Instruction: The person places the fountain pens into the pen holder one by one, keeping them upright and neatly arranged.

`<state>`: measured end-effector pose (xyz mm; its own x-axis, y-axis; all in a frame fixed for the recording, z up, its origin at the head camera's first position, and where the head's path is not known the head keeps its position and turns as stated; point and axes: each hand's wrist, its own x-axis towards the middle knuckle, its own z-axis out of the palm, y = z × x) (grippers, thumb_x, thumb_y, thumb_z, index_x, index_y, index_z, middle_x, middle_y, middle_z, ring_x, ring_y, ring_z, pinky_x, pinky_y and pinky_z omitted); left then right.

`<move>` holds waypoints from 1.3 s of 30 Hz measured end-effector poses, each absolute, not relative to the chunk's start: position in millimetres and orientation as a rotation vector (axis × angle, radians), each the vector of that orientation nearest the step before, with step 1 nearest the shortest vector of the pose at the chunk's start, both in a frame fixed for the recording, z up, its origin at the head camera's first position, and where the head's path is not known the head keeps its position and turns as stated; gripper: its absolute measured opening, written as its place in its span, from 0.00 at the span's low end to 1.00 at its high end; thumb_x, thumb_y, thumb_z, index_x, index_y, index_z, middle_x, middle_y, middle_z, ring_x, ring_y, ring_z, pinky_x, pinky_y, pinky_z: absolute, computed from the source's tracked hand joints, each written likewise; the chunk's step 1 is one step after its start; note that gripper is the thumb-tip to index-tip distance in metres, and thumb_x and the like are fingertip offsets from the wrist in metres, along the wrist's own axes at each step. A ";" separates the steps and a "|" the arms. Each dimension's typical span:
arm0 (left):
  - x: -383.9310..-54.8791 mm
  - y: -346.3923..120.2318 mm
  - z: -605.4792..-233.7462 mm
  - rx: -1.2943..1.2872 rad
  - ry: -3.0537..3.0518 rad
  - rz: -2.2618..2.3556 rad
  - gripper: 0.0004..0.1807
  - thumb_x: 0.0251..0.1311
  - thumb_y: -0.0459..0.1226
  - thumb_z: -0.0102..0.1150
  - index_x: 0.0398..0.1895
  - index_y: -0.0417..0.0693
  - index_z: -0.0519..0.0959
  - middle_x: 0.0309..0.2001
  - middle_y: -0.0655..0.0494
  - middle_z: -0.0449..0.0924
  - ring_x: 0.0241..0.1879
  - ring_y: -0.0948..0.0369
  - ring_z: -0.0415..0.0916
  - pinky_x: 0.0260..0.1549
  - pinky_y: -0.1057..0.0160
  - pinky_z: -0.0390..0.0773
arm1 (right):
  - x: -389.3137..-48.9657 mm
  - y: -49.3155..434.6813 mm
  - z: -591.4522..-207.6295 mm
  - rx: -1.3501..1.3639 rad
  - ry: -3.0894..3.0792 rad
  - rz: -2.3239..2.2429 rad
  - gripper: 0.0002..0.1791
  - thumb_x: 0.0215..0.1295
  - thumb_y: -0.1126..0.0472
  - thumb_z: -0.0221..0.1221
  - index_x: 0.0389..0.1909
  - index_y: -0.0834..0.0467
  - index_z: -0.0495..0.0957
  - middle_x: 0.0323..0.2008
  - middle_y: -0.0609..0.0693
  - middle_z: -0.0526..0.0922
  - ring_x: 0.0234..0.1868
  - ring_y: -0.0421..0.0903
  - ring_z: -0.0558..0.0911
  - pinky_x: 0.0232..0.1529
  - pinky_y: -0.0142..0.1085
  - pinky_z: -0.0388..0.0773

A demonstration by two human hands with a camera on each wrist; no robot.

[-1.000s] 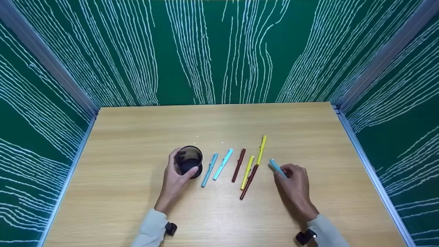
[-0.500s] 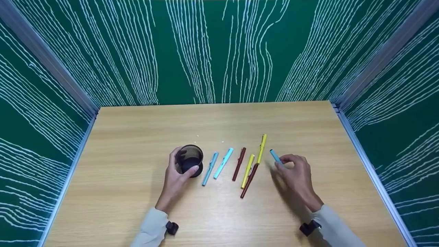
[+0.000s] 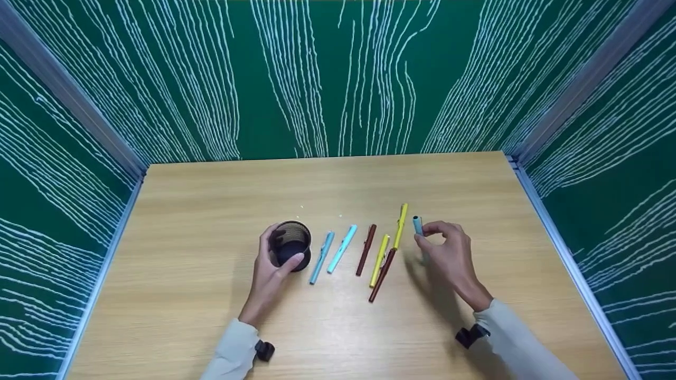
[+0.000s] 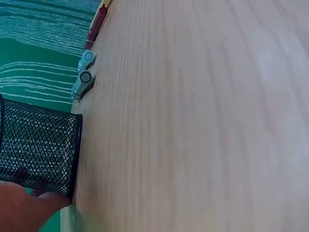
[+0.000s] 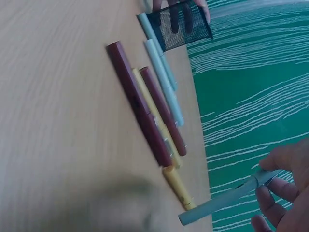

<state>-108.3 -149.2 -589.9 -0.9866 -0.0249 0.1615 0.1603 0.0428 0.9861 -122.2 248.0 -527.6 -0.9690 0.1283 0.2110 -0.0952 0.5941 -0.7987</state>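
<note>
My left hand [image 3: 272,272] grips a black mesh pen holder [image 3: 293,247] that stands on the table, its thumb over the near side; nothing shows inside it. In the left wrist view the mesh wall [image 4: 38,145] shows with the fingers [image 4: 48,202] at its edge. Between thumb and fingers, my right hand [image 3: 448,250] pinches a light blue pen [image 3: 418,226], raised over the table with one end tilted up. The right wrist view shows this pen [image 5: 224,200] along its length, held near one end.
Between the hands lie two light blue pens [image 3: 342,249], two dark red pens [image 3: 366,250] and two yellow pens [image 3: 401,227], all slanted. One dark red pen [image 3: 382,275] lies against the yellow ones. Green walls with white lines [image 3: 285,79] border the wooden table [image 3: 211,211].
My right hand has risen with the light blue pen and moved slightly away from me, the pen turning more upright. The left hand and pen holder stay in place.
</note>
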 end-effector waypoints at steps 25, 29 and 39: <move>-108.1 -148.4 -591.3 -0.107 -2.173 -2.077 0.48 0.65 0.37 0.78 0.84 0.52 0.61 0.78 0.48 0.70 0.78 0.47 0.65 0.80 0.41 0.56 | -151.7 192.1 -497.9 0.124 -2.615 1.362 0.10 0.68 0.62 0.74 0.47 0.60 0.91 0.47 0.54 0.88 0.61 0.55 0.77 0.67 0.59 0.71; -106.6 -149.1 -591.6 -0.100 -2.164 -2.091 0.49 0.65 0.38 0.78 0.85 0.52 0.61 0.77 0.47 0.70 0.78 0.47 0.65 0.80 0.41 0.56 | -152.1 183.4 -497.5 0.158 -2.598 1.385 0.09 0.67 0.62 0.73 0.46 0.60 0.91 0.47 0.55 0.88 0.60 0.56 0.77 0.67 0.58 0.70; -106.3 -148.4 -593.5 -0.108 -2.181 -2.070 0.48 0.66 0.40 0.78 0.85 0.54 0.61 0.78 0.48 0.69 0.79 0.48 0.64 0.81 0.40 0.55 | -151.8 170.2 -498.1 0.171 -2.568 1.444 0.09 0.67 0.63 0.74 0.46 0.59 0.91 0.47 0.54 0.89 0.59 0.55 0.77 0.65 0.57 0.71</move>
